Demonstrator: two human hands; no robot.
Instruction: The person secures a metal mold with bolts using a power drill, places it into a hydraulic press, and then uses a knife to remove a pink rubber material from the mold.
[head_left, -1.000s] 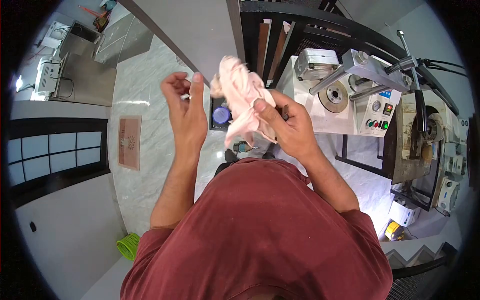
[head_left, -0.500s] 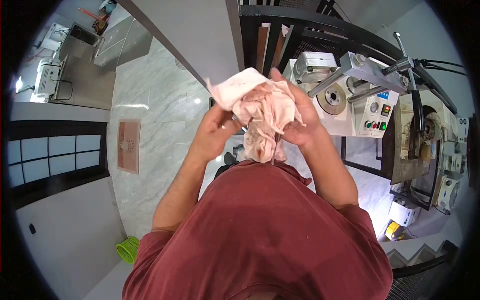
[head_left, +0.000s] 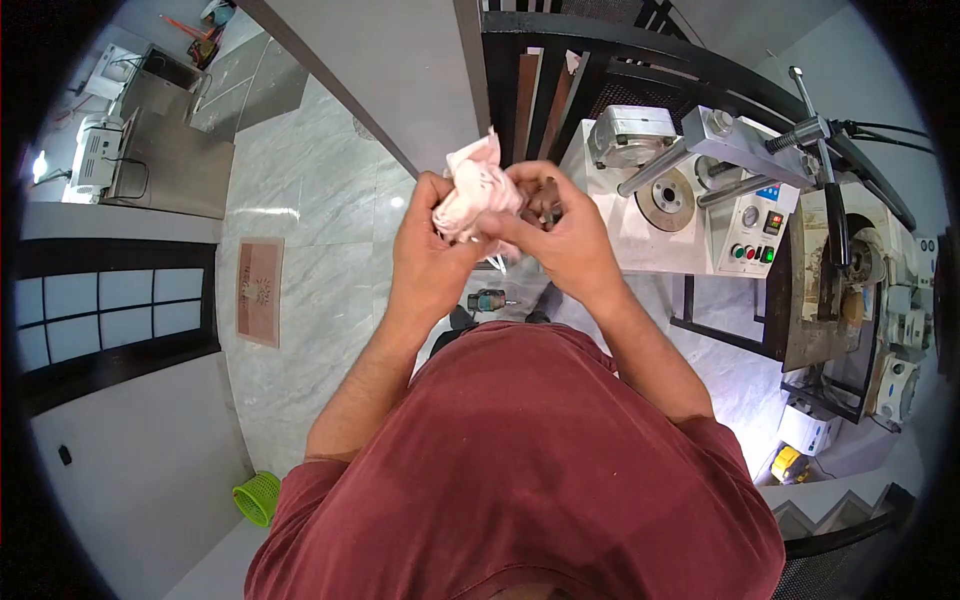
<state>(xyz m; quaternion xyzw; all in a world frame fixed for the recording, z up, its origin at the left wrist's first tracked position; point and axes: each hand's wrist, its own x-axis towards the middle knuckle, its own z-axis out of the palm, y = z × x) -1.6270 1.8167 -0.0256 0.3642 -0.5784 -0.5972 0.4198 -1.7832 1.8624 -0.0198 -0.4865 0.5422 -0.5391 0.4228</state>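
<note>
Both hands were raised in front of the chest and pressed together around a bunched, stained pinkish rag (head_left: 472, 192). The left hand (head_left: 428, 250) wrapped the rag from below and behind, fingers curled shut on the cloth. The right hand (head_left: 560, 235) closed against it from the other side, its fingertips pinching a small dark part (head_left: 545, 207) that sat just beside the rag, touching it. Rag and part were held in the air above the marble floor (head_left: 300, 330), well clear of the white machine worktop (head_left: 655, 240) to the right.

The likeliest mishap, as I judged it, was the small part slipping out of the pinch. It was held only at the fingertips, and the rag covered most of it, so any rubbing or twisting could have worked it loose and dropped it onto the hard floor, where it might have bounced under the machine (head_left: 745, 215). A loose tail of the rag could also have snagged on something, since the cloth stuck up unevenly above the hands.

Much was hard to read. The part was mostly buried between fingers and cloth, so its shape and kind could not be told. Whether the left hand touched the part at all was hidden by the rag. A small tool-like object (head_left: 487, 299) lay on the floor below the hands, too small to name, and the lens edges bent and darkened everything at the borders.
</note>
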